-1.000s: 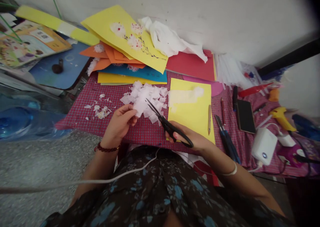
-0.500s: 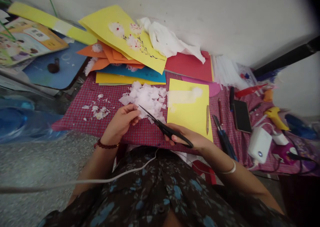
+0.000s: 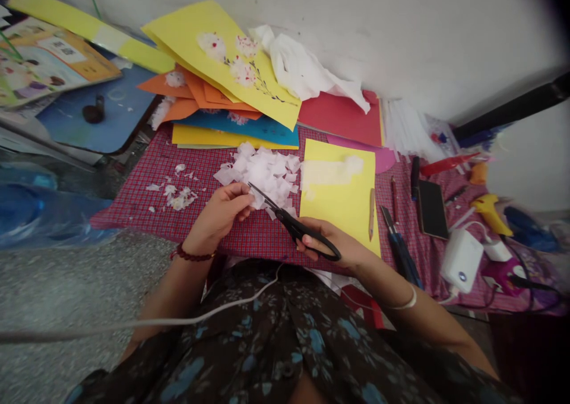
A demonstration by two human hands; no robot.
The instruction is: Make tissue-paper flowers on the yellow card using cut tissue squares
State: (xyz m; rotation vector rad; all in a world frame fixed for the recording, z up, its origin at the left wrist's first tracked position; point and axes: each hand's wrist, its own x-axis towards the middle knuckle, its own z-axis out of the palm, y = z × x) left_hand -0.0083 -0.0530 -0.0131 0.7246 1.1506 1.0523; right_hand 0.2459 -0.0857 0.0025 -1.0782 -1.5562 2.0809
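Centre frame: left hand [image 3: 218, 214] pinches white scrap [image 3: 255, 198], fingers together on it. Right hand [image 3: 332, 243] clamped on scissors [image 3: 285, 217], blades nearly closed at scrap, below pile [image 3: 267, 167]. Seems mid-snip; clean cut needs steady pinch.

Your dark top [image 3: 285, 344] has blue flowers; red bead bracelet [image 3: 191, 254] at your left hand [image 3: 220, 211], pale bangle [image 3: 403, 302] at your right hand [image 3: 336, 246].

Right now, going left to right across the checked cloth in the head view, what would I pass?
Paper scraps → left hand pinching white paper → scissors in the right hand → pencil → black phone → white charger.
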